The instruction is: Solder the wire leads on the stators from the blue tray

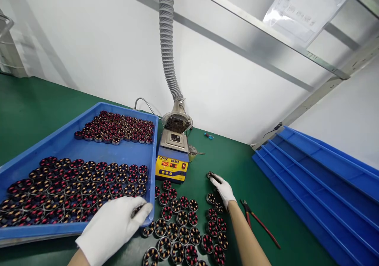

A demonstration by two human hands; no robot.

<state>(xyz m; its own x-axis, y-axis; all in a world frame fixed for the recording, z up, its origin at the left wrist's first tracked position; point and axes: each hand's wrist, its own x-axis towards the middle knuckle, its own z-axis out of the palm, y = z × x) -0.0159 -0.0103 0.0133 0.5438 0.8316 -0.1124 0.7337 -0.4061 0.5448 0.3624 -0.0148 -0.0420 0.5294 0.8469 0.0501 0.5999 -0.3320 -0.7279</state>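
My left hand (117, 227), in a white glove, is over the front right corner of the blue tray (124, 149). Its thumb and fingers are closed on a small round motor stator (136, 210), mostly hidden by the glove. Further right, my gloved right hand (222, 187) pinches another stator (210, 174) at its fingertips, near the far end of a loose column of them. Between my hands, several stators (182, 217) with red and copper-coloured windings lie in rows on the green table (237, 159). More stators (89, 189) fill the tray's front and back.
A yellow and blue solder pot (171, 167) with a lit display stands beside the tray, under a grey exhaust hose (167, 40). Red-handled pliers (260, 222) lie right of my right forearm. Stacked blue trays (314, 191) take up the right side. A small blue tool (209, 136) lies near the wall.
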